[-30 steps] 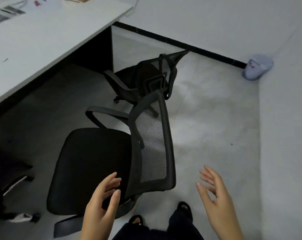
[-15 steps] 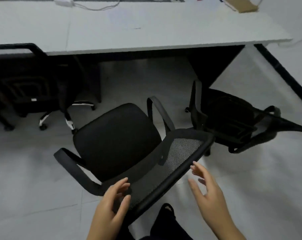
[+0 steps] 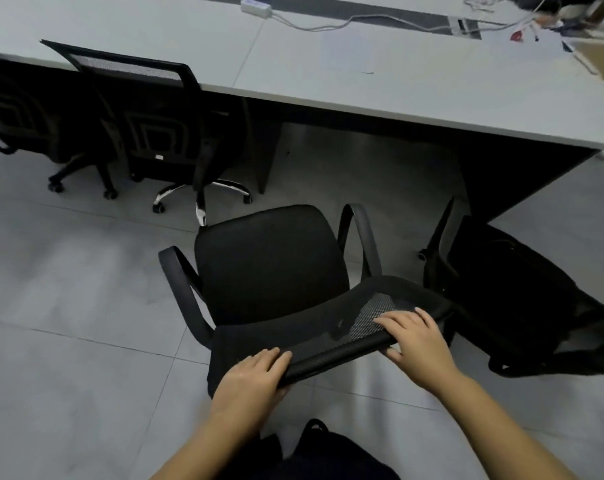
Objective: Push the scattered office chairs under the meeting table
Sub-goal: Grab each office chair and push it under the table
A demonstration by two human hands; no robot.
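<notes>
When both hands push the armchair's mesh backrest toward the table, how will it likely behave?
Probably rolls easily: neighbouring office chairs show casters on smooth tile. The mesh backrest, gripped by left hand and right hand, may flex slightly, and could swivel if pushed unevenly.

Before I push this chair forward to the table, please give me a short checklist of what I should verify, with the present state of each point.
1. Left hand grips the backrest top: ok.
2. Right hand grips the backrest top: ok.
3. Seat faces the meeting table: ok.
4. Floor gap under the table ahead is free: ok.
5. Clearance from the tipped chair on the right: not ok, very close.
6. Casters of this chair free to roll: cannot tell, hidden under the seat.
</notes>
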